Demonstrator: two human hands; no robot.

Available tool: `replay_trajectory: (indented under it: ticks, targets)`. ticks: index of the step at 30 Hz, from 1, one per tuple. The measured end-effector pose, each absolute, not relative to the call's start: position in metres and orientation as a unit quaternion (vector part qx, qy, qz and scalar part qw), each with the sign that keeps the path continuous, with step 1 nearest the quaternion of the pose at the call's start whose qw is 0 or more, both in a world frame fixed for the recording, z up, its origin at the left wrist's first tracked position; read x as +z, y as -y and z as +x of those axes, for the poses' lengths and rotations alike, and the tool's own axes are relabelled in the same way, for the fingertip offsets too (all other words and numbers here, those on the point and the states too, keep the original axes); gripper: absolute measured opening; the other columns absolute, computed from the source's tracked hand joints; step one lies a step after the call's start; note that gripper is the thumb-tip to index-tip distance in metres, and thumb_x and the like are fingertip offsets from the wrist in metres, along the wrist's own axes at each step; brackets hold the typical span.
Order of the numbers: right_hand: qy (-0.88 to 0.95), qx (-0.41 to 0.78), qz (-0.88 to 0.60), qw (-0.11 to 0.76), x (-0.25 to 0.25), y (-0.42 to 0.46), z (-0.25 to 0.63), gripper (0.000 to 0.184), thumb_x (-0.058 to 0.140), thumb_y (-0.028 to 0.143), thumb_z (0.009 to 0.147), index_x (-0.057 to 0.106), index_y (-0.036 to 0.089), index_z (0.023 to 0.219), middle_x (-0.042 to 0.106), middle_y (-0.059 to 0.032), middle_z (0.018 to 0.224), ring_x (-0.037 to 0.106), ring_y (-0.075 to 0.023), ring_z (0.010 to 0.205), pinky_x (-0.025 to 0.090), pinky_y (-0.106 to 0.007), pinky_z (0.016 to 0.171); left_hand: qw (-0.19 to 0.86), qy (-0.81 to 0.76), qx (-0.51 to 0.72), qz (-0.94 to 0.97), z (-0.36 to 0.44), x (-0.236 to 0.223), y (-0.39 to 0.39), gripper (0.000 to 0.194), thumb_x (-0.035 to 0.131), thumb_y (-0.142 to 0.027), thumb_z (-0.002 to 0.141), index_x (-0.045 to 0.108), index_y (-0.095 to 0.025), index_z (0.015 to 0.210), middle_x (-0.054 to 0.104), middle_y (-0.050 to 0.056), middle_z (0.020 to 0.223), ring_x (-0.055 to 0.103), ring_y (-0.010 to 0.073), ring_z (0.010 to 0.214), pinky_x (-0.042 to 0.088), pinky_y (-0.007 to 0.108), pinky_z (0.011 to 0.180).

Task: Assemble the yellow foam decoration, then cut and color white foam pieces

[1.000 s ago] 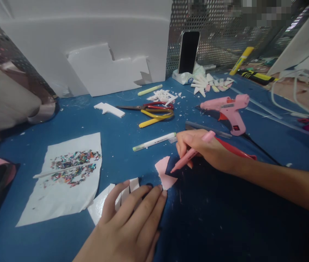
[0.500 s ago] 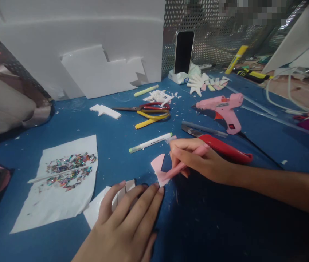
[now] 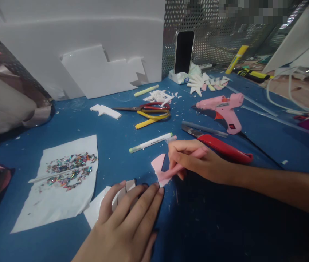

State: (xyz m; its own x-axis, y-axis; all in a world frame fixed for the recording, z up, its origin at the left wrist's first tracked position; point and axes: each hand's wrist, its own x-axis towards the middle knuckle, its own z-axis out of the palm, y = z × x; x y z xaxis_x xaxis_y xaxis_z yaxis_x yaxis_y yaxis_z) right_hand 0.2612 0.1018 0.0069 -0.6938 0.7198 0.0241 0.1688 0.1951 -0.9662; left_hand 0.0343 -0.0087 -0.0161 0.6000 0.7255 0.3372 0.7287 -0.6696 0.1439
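My right hand [image 3: 195, 160] is closed around a pink marker [image 3: 180, 167], its tip on a small piece cut to shape [image 3: 158, 163] whose visible surface is pink. My left hand [image 3: 129, 214] lies flat with fingers stretched out, two fingertips touching the lower edge of that pink piece. Under its fingers is a folded white piece [image 3: 97, 207], partly hidden by the hand. Just above the right hand, a white marker with green ends [image 3: 150, 142] rests on the blue table [image 3: 110, 145]. Beside the right wrist lies a red-handled cutter [image 3: 225, 148].
Scissors [image 3: 149, 109] lie beyond the markers, near white scraps [image 3: 158, 96]. A pink glue gun [image 3: 222, 107] with its cord sits at the right. White paper with glitter [image 3: 69, 207] is on the left. A phone [image 3: 184, 51] stands at the back before a mesh panel.
My right hand and the pink marker have shifted very slightly to the left and down over the pink piece. My left hand stays where it was.
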Motion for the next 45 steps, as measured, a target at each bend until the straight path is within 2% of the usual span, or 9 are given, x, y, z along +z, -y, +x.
replay_trajectory:
  ticks: [3,7,11,25,29,34,37,41,45]
  targets:
    - [0.732,0.560,-0.300,0.246,0.0064,-0.1021,0.2612,0.047,0.043,0.043,0.099,0.059,0.013,0.067,0.053,0.0007,0.058,0.051,-0.0090,0.053,0.039,-0.023,0.054,0.005,0.405,-0.195,-0.893,0.0346,-0.0164,0.0094,0.042,0.059,-0.035,0.092,0.059,-0.020,0.130,0.064,-0.001,0.131,0.054,0.0199,0.116,0.007,0.038,0.119]
    - [0.731,0.557,-0.304,0.251,0.0055,-0.1018,0.2621,0.042,0.047,0.043,0.098,0.060,0.013,0.071,0.055,0.0004,0.062,0.054,-0.0092,0.056,0.040,-0.022,0.055,0.002,0.409,-0.190,-0.893,0.0348,-0.0169,0.0101,0.041,0.059,-0.036,0.092,0.060,-0.020,0.130,0.064,-0.001,0.131,0.054,0.0202,0.116,0.008,0.039,0.119]
    - [0.735,0.554,-0.306,0.243,0.0058,-0.1013,0.2625,0.047,0.043,0.042,0.100,0.060,0.013,0.066,0.054,0.0007,0.058,0.052,-0.0089,0.054,0.039,-0.023,0.055,0.002,0.407,-0.192,-0.893,0.0341,-0.0168,0.0109,0.041,0.058,-0.036,0.092,0.060,-0.020,0.130,0.064,-0.001,0.130,0.053,0.0201,0.116,0.007,0.038,0.119]
    - [0.731,0.566,-0.291,0.246,0.0057,-0.1027,0.2612,0.046,0.045,0.043,0.099,0.061,0.012,0.068,0.055,0.0007,0.061,0.052,-0.0080,0.054,0.039,-0.022,0.055,-0.002,0.407,-0.190,-0.894,0.0348,-0.0164,0.0085,0.042,0.058,-0.035,0.092,0.059,-0.020,0.130,0.063,0.000,0.132,0.053,0.0204,0.117,0.008,0.039,0.119]
    - [0.745,0.533,-0.301,0.264,0.0053,-0.1031,0.2619,0.045,0.044,0.041,0.100,0.062,0.013,0.071,0.057,-0.0002,0.062,0.054,-0.0097,0.060,0.040,-0.023,0.060,0.011,0.395,-0.202,-0.896,0.0336,-0.0177,0.0084,0.041,0.057,-0.035,0.092,0.060,-0.018,0.129,0.063,0.001,0.131,0.053,0.0202,0.117,0.007,0.039,0.119]
    - [0.736,0.556,-0.288,0.258,0.0035,-0.1035,0.2632,0.049,0.039,0.040,0.102,0.060,0.012,0.067,0.057,-0.0007,0.061,0.051,-0.0083,0.054,0.039,-0.022,0.053,0.004,0.403,-0.178,-0.898,0.0348,-0.0169,0.0076,0.043,0.058,-0.037,0.092,0.058,-0.020,0.132,0.063,-0.001,0.132,0.052,0.0201,0.117,0.008,0.039,0.119]
    - [0.745,0.528,-0.301,0.277,0.0038,-0.1037,0.2629,0.043,0.044,0.040,0.100,0.062,0.012,0.073,0.057,-0.0008,0.065,0.054,-0.0095,0.061,0.041,-0.022,0.058,0.009,0.399,-0.182,-0.899,0.0339,-0.0156,0.0081,0.042,0.058,-0.037,0.092,0.059,-0.019,0.131,0.063,0.000,0.132,0.053,0.0200,0.116,0.008,0.039,0.119]
    - [0.741,0.549,-0.295,0.251,0.0042,-0.1037,0.2627,0.049,0.040,0.041,0.101,0.061,0.012,0.069,0.056,-0.0006,0.062,0.052,-0.0086,0.055,0.040,-0.022,0.054,0.009,0.402,-0.182,-0.897,0.0321,-0.0147,0.0093,0.043,0.059,-0.037,0.091,0.059,-0.019,0.131,0.063,0.000,0.131,0.052,0.0207,0.117,0.008,0.039,0.119]
    - [0.752,0.525,-0.300,0.263,0.0036,-0.1038,0.2631,0.044,0.043,0.040,0.100,0.062,0.012,0.072,0.058,-0.0011,0.064,0.055,-0.0102,0.062,0.042,-0.023,0.060,0.016,0.390,-0.185,-0.902,0.0322,-0.0166,0.0093,0.043,0.058,-0.038,0.091,0.059,-0.018,0.130,0.063,0.001,0.131,0.052,0.0205,0.116,0.007,0.039,0.119]
